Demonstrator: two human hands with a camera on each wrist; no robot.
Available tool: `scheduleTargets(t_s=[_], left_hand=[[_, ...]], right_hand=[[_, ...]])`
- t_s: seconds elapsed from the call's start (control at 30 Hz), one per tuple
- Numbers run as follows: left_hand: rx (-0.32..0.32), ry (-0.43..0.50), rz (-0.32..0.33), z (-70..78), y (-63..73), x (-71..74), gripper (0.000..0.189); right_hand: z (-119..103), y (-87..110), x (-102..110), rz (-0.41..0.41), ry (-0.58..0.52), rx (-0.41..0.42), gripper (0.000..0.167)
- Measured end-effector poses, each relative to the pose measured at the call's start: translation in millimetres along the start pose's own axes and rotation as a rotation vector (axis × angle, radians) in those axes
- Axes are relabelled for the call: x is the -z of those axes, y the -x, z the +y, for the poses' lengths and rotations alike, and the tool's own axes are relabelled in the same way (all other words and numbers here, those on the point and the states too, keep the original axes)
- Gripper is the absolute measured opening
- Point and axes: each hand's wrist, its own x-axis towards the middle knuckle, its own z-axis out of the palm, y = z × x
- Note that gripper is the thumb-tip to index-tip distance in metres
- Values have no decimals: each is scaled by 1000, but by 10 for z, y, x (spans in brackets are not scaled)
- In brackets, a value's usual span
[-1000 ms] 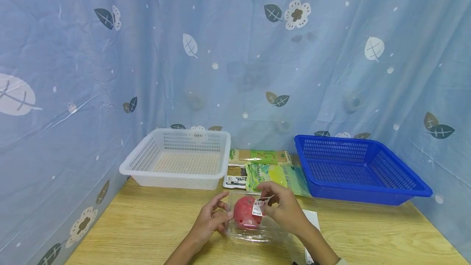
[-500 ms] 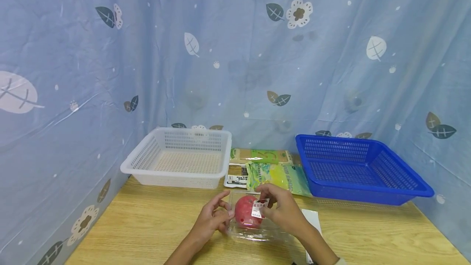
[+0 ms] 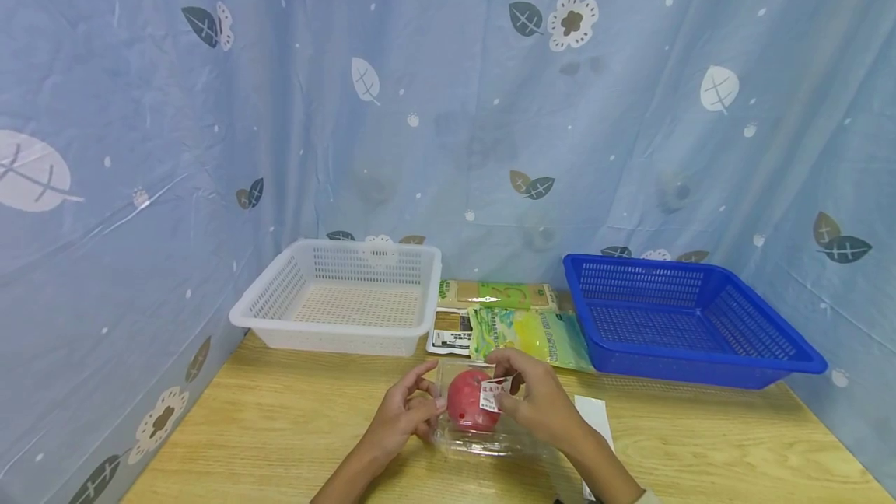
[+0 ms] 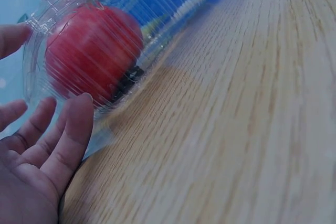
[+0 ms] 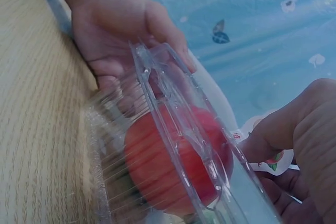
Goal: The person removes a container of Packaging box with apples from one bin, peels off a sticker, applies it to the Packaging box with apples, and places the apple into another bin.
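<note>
A clear plastic box (image 3: 483, 442) with a round red fruit (image 3: 467, 401) inside is between the hands near the table's front. My left hand (image 3: 397, 412) holds its left side, thumb in front and fingers at the edge; the left wrist view shows the fruit (image 4: 94, 51) through the ribbed plastic wall. With thumb and fingers, my right hand (image 3: 535, 399) pinches a white label (image 3: 490, 395) with red print over the box's top. In the right wrist view the label (image 5: 283, 165) is partly behind the thumb. Whether it still sticks to the box is unclear.
A white basket (image 3: 336, 339) stands at the back left and a blue basket (image 3: 700, 370) at the back right. Several flat packets, including a green-yellow one (image 3: 528, 333), lie between them. A white strip (image 3: 595, 414) lies by the right forearm. Patterned curtains surround the wooden table (image 3: 266, 426).
Both hands stay almost in place on the box and label. The label's tilt has shifted slightly under my right fingers. The head view has moved a little.
</note>
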Motion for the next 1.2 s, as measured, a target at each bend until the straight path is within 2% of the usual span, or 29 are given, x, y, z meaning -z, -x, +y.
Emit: scheduleTargets(t_s=[0.37,0.7,0.93,1.2], left_hand=[[16,-21,13,11,1,-17,74],[21,-24,23,19,-6,-19,75],[16,-29,25,23,-18,-21,75],[22,-21,25,34,-11,-23,75]], right_hand=[[0,9,-22,66,44,-75,52],[-12,-11,-44,211,95,-188,43],[-18,-10,-35,166,39,-240,42],[-39,-17,-39,133,26,-276,38]])
